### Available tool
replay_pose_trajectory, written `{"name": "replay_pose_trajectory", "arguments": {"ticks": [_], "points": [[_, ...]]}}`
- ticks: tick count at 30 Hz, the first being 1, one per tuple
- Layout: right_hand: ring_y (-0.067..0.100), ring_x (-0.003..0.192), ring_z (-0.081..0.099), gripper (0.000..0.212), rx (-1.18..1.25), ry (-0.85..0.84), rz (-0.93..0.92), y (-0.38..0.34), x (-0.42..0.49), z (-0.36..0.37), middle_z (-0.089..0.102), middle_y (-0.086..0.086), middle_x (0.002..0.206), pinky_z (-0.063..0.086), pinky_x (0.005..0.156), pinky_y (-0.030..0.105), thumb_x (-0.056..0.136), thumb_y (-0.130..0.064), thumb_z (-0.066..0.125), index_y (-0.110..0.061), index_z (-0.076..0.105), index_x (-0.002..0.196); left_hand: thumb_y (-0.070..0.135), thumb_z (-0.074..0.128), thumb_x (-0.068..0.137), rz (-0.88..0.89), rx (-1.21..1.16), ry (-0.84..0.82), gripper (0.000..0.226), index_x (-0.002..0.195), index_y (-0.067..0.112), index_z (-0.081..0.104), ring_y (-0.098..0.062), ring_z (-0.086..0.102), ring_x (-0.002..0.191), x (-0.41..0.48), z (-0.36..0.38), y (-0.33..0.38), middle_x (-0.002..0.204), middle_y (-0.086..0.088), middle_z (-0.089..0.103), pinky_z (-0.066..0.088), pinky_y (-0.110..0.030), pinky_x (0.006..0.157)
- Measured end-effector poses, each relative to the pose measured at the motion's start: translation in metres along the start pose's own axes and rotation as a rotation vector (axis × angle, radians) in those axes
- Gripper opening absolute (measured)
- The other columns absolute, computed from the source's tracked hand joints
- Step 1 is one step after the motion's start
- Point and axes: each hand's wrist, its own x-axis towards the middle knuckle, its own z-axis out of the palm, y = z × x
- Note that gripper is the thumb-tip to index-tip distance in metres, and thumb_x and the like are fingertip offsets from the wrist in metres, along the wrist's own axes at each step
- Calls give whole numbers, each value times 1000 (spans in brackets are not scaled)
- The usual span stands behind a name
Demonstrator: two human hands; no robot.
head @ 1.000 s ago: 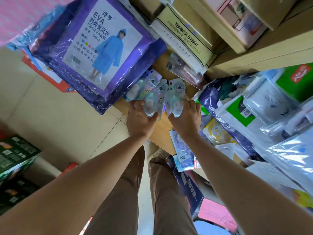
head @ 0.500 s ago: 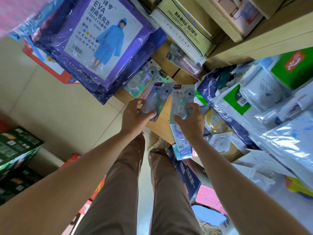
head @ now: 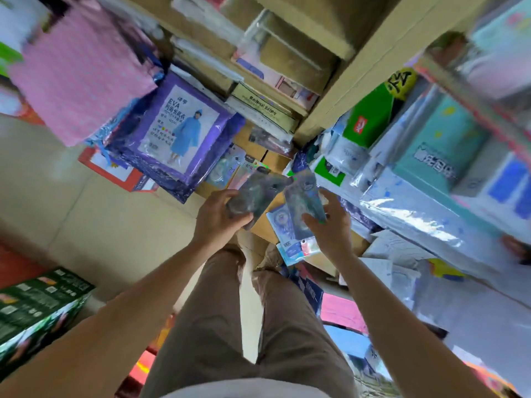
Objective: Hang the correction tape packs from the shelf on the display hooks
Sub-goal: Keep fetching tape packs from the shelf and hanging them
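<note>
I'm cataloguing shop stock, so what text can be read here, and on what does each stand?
"EVA": purple raincoat pack; its Chinese lines are blurred.
"30m", upside down: blue pack at the shelf edge.
Unreadable, blurred: the correction tape packs held in the left hand and right hand, the teal box, the green pack, the long beige box.

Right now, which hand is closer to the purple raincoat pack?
Left. The left hand is just below the raincoat pack, gripping a correction tape pack. The right hand is farther off to the right, gripping a second tape pack.
</note>
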Motion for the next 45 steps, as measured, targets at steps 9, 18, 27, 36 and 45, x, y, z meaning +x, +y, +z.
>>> {"name": "replay_pose_trajectory", "arguments": {"ticks": [9,18,27,36,45], "points": [[6,57,54,25,139,150,-120,-60,-86,-113,68,2,73,37,47,16,79,-9,75,-26,68,98,41,79,58,247,35,-46,63,117,30,63,9,63,98,-80,-27,124,111,15,67,52,-16,79],[8,66,59,23,421,358,-319,-108,-150,-215,70,-5,77,46,59,26,76,-4,77,-19,72,93,12,89,68,620,12,55,65,125,30,63,-5,60,116,-153,-32,234,126,11,64,50,-13,82],[9,71,63,20,573,594,-558,-186,-197,-294,72,-6,85,48,59,21,82,-8,79,-19,71,96,45,70,82,1088,13,124,38,118,34,63,2,61,101,-187,-63,384,115,32,62,53,-27,74],[-8,70,62,20,527,856,-786,-265,-249,-362,72,-15,85,45,61,8,83,-4,77,-11,70,100,31,73,86,1431,128,166,55,138,28,57,18,51,112,-211,-100,493,120,23,58,39,-3,91],[-6,85,63,35,304,1098,-953,-332,-286,-416,67,-28,95,44,71,8,82,-8,78,-33,64,103,24,76,83,1725,93,280,48,129,20,65,-1,58,96,-237,-140,585,107,17,55,46,-13,83]]}}
